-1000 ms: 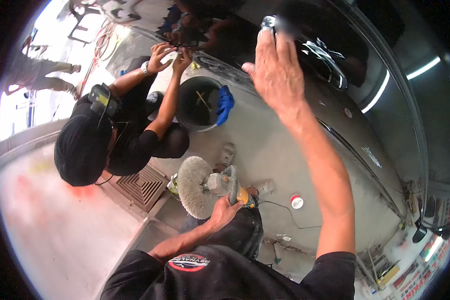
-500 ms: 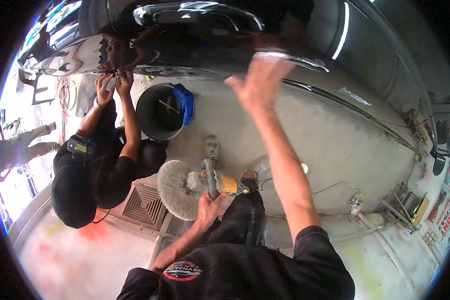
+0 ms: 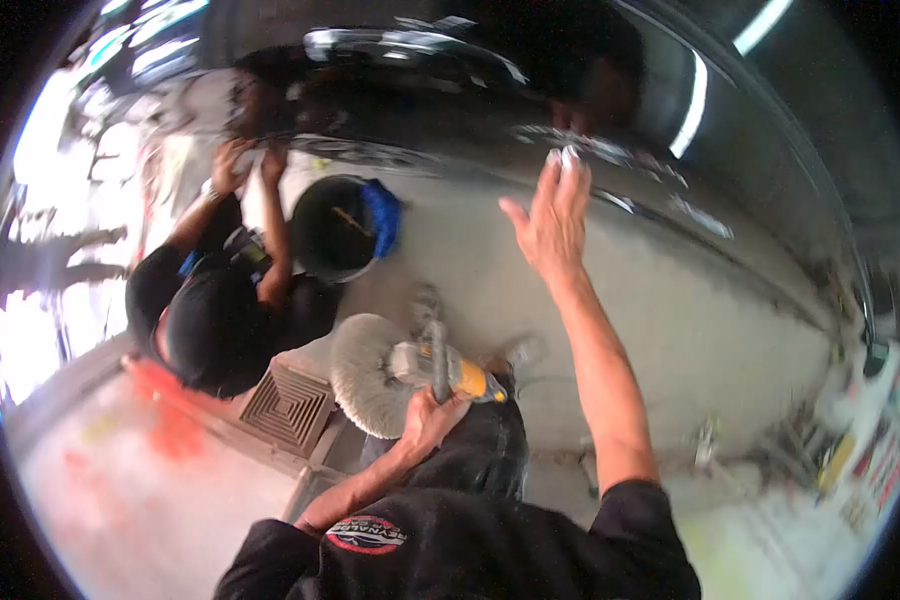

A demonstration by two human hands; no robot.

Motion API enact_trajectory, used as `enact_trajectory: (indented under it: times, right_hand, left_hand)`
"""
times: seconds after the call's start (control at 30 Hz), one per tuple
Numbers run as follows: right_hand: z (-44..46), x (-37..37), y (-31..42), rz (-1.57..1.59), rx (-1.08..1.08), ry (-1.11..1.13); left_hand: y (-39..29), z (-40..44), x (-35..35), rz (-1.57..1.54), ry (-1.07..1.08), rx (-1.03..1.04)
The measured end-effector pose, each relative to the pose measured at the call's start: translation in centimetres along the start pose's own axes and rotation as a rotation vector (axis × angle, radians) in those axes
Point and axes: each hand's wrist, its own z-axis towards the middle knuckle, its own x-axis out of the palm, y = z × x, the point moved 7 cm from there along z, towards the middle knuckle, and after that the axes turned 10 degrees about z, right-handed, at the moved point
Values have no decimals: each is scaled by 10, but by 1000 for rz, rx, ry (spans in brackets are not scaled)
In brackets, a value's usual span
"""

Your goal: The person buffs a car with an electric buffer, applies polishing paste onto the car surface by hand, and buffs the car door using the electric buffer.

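Observation:
My left hand (image 3: 432, 420) is wrapped round the handle of a yellow and grey polisher (image 3: 470, 378). The machine's round, fluffy white pad (image 3: 370, 375) faces left. Higher up on the right, my right hand (image 3: 557, 215) has its fingers stretched out, thumb apart. Its fingertips, whitish at the ends, are at the lower side of a shiny black car (image 3: 440, 105). Whether they touch the panel is not clear. White smears (image 3: 610, 150) mark the car's side just above them.
A crouching person in black (image 3: 215, 320) has both hands at the car's lower edge on the left. Beside them stands a black bucket (image 3: 315, 235) with a blue cloth (image 3: 382, 215) over its rim. A square vent (image 3: 288, 405) is below. Tools lie at right (image 3: 795, 450).
My right hand has come down from higher on the car's side to its lower part. The view has turned and shifted. My left hand keeps its hold on the polisher.

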Motion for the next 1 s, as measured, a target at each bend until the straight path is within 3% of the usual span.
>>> enact_trajectory:
  times: [0.03, 0.07, 0.1, 0.33, 0.73, 0.9, 1.0]
  right_hand:
    - [-4, 18, 25, 92, -93, 103]
    - [-8, 11, 40, 93, -110, 24]
    - [-2, 8, 58, 121, -167, 26]
    - [76, -35, 147, 85, -483, -63]
    - [129, 17, 193, -256, -211, -189]
    - [134, 52, 241, -124, -371, -177]
    - [139, 41, 247, 198, -423, -146]
  left_hand:
    - [-4, 1, -6, -55, -1, -28]
    - [2, 6, -8, -5, -76, 116]
    - [-1, 4, -10, 64, -23, -5]
    - [-5, 6, -5, 89, -36, 117]
    - [0, 12, -18, 7, -52, 58]
    - [8, 14, -24, 14, -60, 34]
    - [12, 17, -20, 39, -61, 48]
